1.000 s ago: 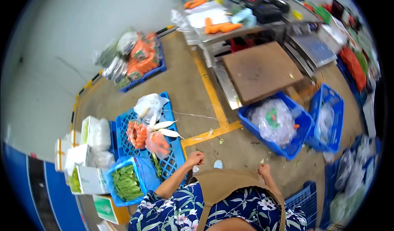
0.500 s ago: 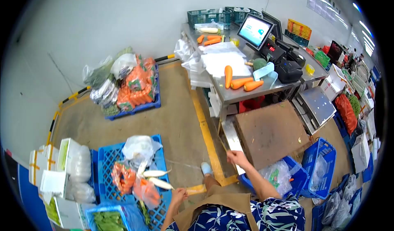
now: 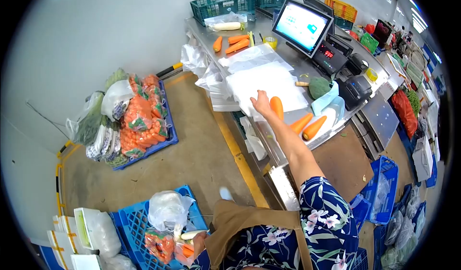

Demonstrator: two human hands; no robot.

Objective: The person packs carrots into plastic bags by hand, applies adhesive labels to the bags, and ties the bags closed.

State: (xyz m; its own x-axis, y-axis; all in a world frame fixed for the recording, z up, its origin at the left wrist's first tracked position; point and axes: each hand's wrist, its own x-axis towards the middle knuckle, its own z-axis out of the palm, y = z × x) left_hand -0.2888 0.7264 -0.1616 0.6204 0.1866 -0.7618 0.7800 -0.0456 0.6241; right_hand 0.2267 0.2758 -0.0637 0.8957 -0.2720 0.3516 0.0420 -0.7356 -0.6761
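My right hand [image 3: 260,102] reaches over the near edge of the stack of white plastic bags [image 3: 264,85] on the metal table. Its fingers look apart, with no item visible in them. Just right of that forearm lie carrots [image 3: 301,123] along the table's front edge. My left hand [image 3: 199,244] is low at the body, partly hidden by the apron, beside a white radish [image 3: 192,234]. Its fingers do not show clearly. Near it, bagged carrots [image 3: 159,245] and a clear bag of pale contents [image 3: 169,210] lie on a blue pallet [image 3: 132,222].
A screen [image 3: 301,26], a broccoli head [image 3: 319,87] and a tape roll [image 3: 270,42] are on the table [image 3: 206,35]. Green crates [image 3: 223,6] stand behind. Bagged carrots [image 3: 137,111] fill a floor pallet at left. Blue baskets [image 3: 382,188] stand at right.
My right hand has moved forward and up, from beside the low brown platform to the white bags on the table. My left hand has drawn slightly lower, and the view has shifted nearer the table.
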